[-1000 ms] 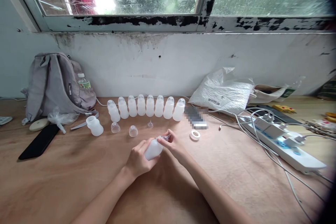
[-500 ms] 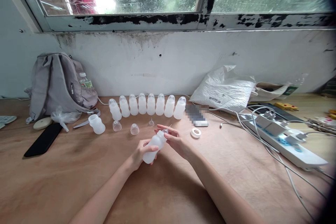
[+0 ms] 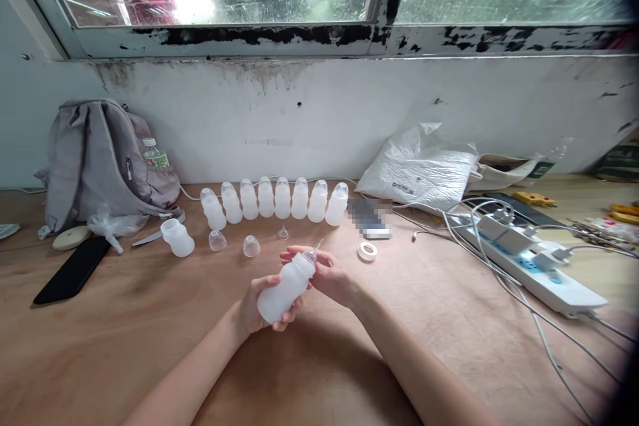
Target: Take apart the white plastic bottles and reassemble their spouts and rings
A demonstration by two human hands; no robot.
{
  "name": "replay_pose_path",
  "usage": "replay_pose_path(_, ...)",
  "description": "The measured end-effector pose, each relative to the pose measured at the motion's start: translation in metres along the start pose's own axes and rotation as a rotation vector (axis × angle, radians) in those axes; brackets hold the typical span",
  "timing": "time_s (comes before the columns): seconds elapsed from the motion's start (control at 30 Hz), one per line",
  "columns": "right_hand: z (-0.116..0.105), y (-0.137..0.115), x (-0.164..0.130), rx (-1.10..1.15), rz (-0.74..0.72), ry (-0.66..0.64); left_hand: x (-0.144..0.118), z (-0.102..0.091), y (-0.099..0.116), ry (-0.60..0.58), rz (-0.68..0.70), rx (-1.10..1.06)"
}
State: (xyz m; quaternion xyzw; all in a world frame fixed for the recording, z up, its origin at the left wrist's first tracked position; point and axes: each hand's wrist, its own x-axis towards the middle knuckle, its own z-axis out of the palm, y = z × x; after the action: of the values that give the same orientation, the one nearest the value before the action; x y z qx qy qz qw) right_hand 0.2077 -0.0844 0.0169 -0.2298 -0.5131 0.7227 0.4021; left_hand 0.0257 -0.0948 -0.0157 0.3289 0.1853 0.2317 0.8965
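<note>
The left hand wraps its fingers around the lower body of a white plastic bottle, which it holds tilted above the wooden table, near the middle of the scene, with the neck pointing up and to the right. The right hand sits at the bottle's top — its fingers curl about the clear nozzle tip fitted there, gripping it lightly.

Farther back, close to the white wall, stands a row of eight capped bottles side by side. Just in front of that row lie two clear caps and a small clear nozzle, apart from each other. To their left an open bottle stands on its own, uncapped.

At the far left a grey backpack leans on the wall with a drinks bottle tucked in its side pocket; a black phone lies flat nearer the viewer. To the right of the hands a roll of white tape rests on the table, and beyond it a white plastic bag. A power strip with several plugs and trailing cables lies at the right — well apart from the hands.
</note>
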Motion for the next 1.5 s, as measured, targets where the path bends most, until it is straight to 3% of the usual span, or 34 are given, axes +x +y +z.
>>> replay_pose_path(0.1, -0.002, 0.003, 0.002, -0.052, -0.025, 0.066, 0.003, 0.006, 0.002, 0.096, 0.059, 0.120)
replay_pose_path(0.2, -0.004, 0.008, 0.005, -0.156, -0.061, 0.235, 0.008, 0.012, 0.002, 0.357, 0.247, 0.464)
replay_pose_path(0.27, -0.005, 0.012, 0.007, -0.164, -0.063, 0.278, 0.010, 0.013, 0.002, 0.453, 0.317, 0.588)
replay_pose_path(0.33, -0.006, 0.014, 0.007, -0.092, -0.047, 0.236, 0.010, 0.012, 0.001, 0.398, 0.269, 0.505)
replay_pose_path(0.43, -0.007, 0.017, 0.008, 0.032, -0.007, 0.126, 0.007, 0.010, 0.001, 0.215, 0.136, 0.243)
replay_pose_path(0.5, -0.008, 0.019, 0.008, 0.049, -0.014, 0.116, 0.005, 0.010, 0.001, 0.180, 0.121, 0.174)
replay_pose_path(0.57, -0.007, 0.020, 0.008, 0.031, -0.043, 0.144, 0.005, 0.011, 0.001, 0.235, 0.170, 0.256)
replay_pose_path(0.8, -0.001, 0.018, 0.006, -0.099, -0.085, 0.255, 0.011, 0.019, -0.006, 0.570, 0.409, 0.888)
replay_pose_path(0.87, 0.000, 0.021, 0.008, -0.135, -0.100, 0.296, 0.012, 0.019, -0.010, 0.631, 0.460, 0.969)
replay_pose_path(0.97, 0.000, 0.027, 0.012, -0.172, -0.107, 0.374, 0.016, 0.014, -0.013, 0.701, 0.561, 0.927)
replay_pose_path(1.07, 0.002, 0.035, 0.014, -0.213, -0.069, 0.383, 0.020, 0.005, -0.012, 0.741, 0.637, 0.824)
replay_pose_path(1.23, 0.007, 0.043, 0.013, -0.259, -0.092, 0.281, 0.021, -0.003, -0.010, 0.689, 0.603, 0.725)
replay_pose_path(1.37, 0.003, 0.041, 0.014, -0.261, -0.111, 0.373, 0.018, -0.006, -0.006, 0.740, 0.614, 0.950)
replay_pose_path(1.5, 0.000, 0.039, 0.014, -0.191, -0.051, 0.379, 0.015, -0.009, -0.004, 0.744, 0.627, 1.230)
